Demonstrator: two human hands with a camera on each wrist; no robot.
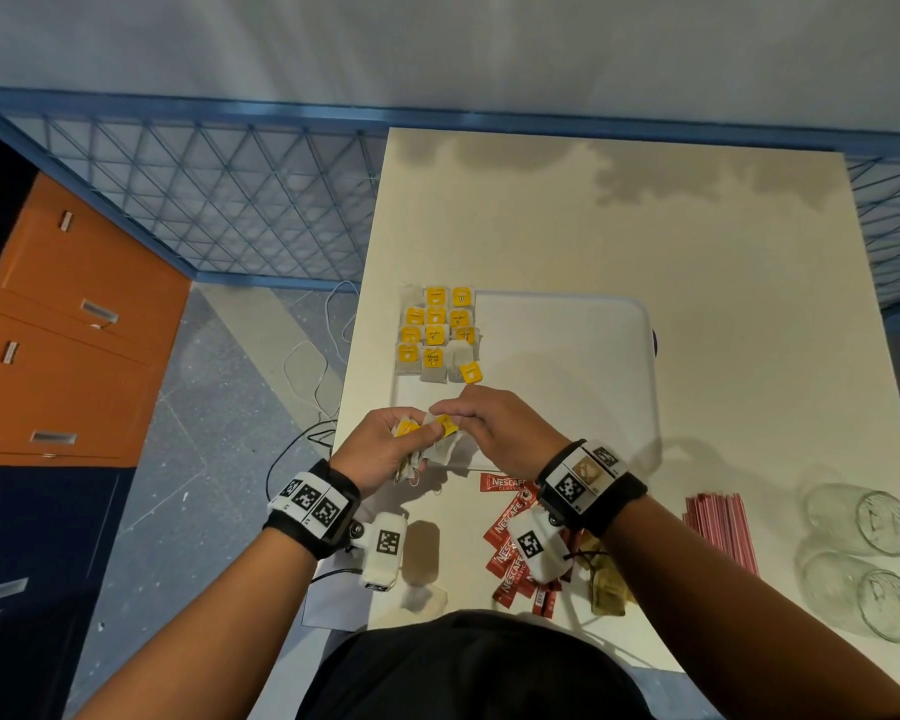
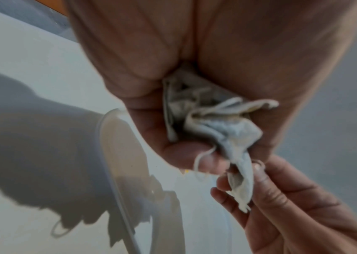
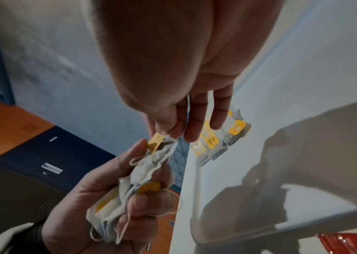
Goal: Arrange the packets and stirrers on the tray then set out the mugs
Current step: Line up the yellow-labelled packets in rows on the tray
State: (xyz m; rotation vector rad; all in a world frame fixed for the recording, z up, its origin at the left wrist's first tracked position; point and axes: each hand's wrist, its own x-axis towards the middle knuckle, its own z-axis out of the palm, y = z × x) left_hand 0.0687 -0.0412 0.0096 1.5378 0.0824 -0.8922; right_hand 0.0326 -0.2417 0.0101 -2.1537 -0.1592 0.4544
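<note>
My left hand (image 1: 404, 439) grips a crumpled bunch of tea bags (image 2: 207, 118) over the near left corner of the white tray (image 1: 583, 366). My right hand (image 1: 450, 413) meets it and pinches one tea bag (image 2: 241, 185) of the bunch at its yellow tag (image 3: 156, 139), thumb against forefinger. Several tea bags with yellow tags (image 1: 437, 332) lie in rows on the tray's left part. Red coffee sachets (image 1: 507, 543), red stirrers (image 1: 720, 527) and two glass mugs (image 1: 866, 522) on their sides lie on the table near me.
Brown packets (image 1: 606, 582) sit beside the sachets, partly under my right wrist. The table's left edge (image 1: 349, 366) runs just left of the tray, with loose cables on the floor below. Orange and dark drawer cabinets (image 1: 74, 324) stand at the left.
</note>
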